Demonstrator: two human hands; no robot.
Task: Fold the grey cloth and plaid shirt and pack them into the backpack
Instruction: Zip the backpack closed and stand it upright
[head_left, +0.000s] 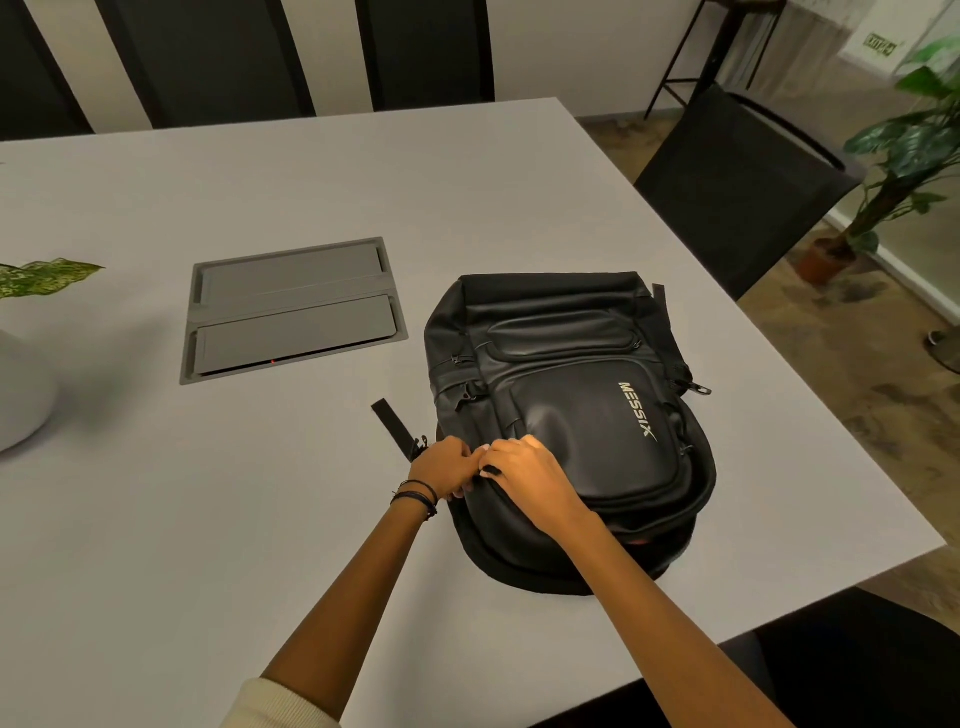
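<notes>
Backpack (571, 415) lay flat, front up, on the right part of the table (156, 493) near its right edge, black and smooth, with a pale MESSIX logo along the front pocket. You had both arms stretched forward to its near left edge, where your left hand (445, 466) and right hand (524, 480) met, touching, fingers curled and pinching its rim. Whether they held a zip pull could not be told.
</notes>
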